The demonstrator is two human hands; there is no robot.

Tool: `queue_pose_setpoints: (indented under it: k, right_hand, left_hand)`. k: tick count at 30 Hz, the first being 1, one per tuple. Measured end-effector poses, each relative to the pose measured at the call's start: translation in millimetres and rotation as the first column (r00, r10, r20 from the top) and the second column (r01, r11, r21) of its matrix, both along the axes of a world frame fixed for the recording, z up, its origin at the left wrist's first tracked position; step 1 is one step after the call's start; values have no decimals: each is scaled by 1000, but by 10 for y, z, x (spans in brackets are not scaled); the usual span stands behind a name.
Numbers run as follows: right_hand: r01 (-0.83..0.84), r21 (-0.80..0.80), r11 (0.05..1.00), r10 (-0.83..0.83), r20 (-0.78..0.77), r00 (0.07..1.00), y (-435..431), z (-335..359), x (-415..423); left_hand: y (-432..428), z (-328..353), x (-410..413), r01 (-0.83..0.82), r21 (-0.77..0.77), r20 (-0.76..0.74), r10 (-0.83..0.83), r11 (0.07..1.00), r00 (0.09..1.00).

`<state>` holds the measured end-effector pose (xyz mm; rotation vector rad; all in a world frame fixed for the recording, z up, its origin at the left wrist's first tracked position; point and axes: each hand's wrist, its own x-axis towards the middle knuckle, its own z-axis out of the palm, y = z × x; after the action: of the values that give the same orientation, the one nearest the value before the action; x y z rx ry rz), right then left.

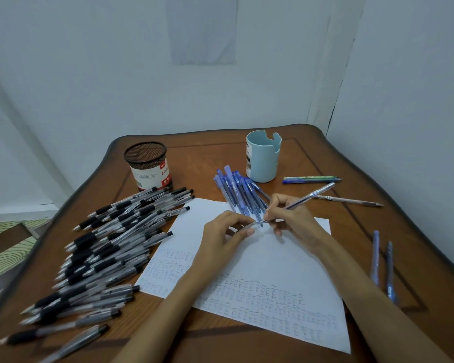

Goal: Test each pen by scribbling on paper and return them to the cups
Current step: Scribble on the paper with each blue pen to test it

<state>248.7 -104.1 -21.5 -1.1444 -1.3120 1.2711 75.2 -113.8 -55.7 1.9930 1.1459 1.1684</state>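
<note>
Forearms reach in from the near edge of a wooden table (207, 163) across a sheet of paper (286, 271), its near half filled with rows of small scribbles. A heap of black-grip pens (102, 244) lies along the left edge, tips toward the near-left corner, and 2 blue pens (375, 258) lie side by side by the right edge. Over the paper's far half, the right hand (294, 218) pinches a clear-barrelled blue pen (309, 196) low on its barrel. The left hand (226, 231) curls thumb and fingertips round what looks like a clear cap (248, 226) at the pen's tip. The pen's long axis runs diagonally, writing end down toward the near-left and tail raised toward the far-right corner. The step in hand appears to be the cap: whether it is coming off or going on cannot be told. If coming off, the next move calls for setting the tip on bare paper. If going on, it calls for seating the cap squarely. Beyond the hands lies a fan of blue capped pens (239, 195), with a clear pen (349, 200) and a green-and-blue pen (312, 179) toward the right edge. Near the far edge stand a pale blue cup (262, 158) and a black mesh cup (148, 163), with no pen showing above either rim.
</note>
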Motion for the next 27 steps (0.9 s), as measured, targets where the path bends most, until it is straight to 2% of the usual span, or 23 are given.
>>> queue_pose_setpoints:
  k: [6,13,19,21,23,27]
  right_hand:
    - [-45,44,998,45,16,999,-21,-26,-26]
    - [-75,77,994,72,39,997,-62,-108,-154]
    - [-13,-145,989,17,21,1000,4,136,-186]
    - [58,-124,991,-56,22,998,-16,147,-166]
    - [132,-31,991,-132,-9,991,-36,59,-173]
    - [98,-5,995,-98,-95,991,-55,-79,-232]
  left_hand:
    - [1,12,-52,3,-95,52,2,995,999]
    - [-28,62,-43,39,-90,115,-28,995,993]
    - [14,114,-100,13,-112,234,14,994,972]
    - [15,102,-99,15,-111,208,8,994,978]
    - [9,68,-100,7,-95,162,9,995,987]
    - [42,31,-171,-37,-63,125,45,997,991]
